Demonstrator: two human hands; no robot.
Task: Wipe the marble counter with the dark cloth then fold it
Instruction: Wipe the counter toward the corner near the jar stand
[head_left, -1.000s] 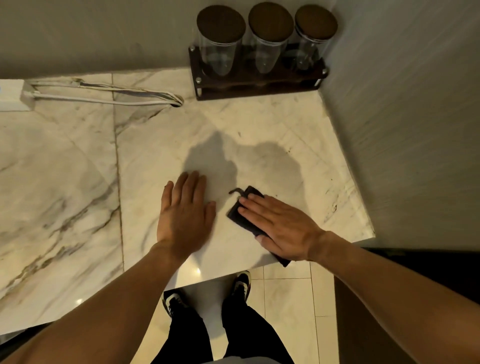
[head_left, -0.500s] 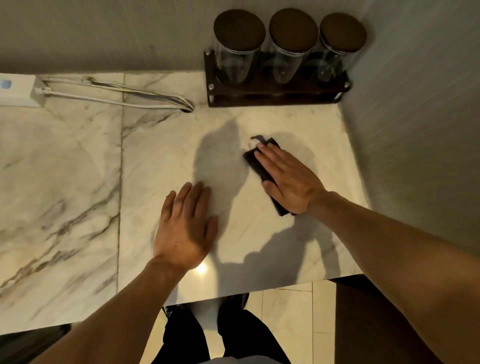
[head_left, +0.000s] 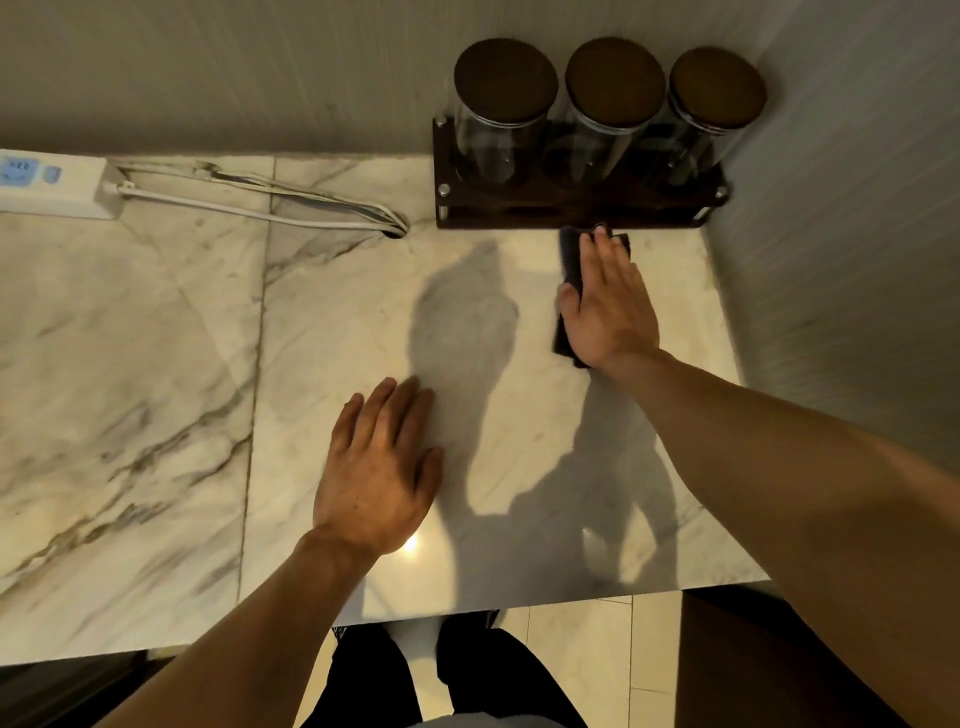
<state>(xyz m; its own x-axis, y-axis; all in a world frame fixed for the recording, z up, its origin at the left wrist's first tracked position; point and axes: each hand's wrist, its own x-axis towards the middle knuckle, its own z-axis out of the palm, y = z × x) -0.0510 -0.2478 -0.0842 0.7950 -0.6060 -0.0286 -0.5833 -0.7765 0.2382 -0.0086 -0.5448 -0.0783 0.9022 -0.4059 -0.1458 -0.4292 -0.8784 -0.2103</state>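
While the right hand is pressing flat on the dark cloth, fingers extended rather than closed around it, the wiping step is the one in hand. The cloth is lying at the back of the marble counter, its far edge just beside the wooden rack of three jars. The left hand is resting open and empty, palm down, nearer the front edge, well apart from the cloth and bracing. By my judgement the folding is not yet begun. The next move is calling for keeping the palm's pressure on the cloth while steering clear of the rack and of the cables at left.
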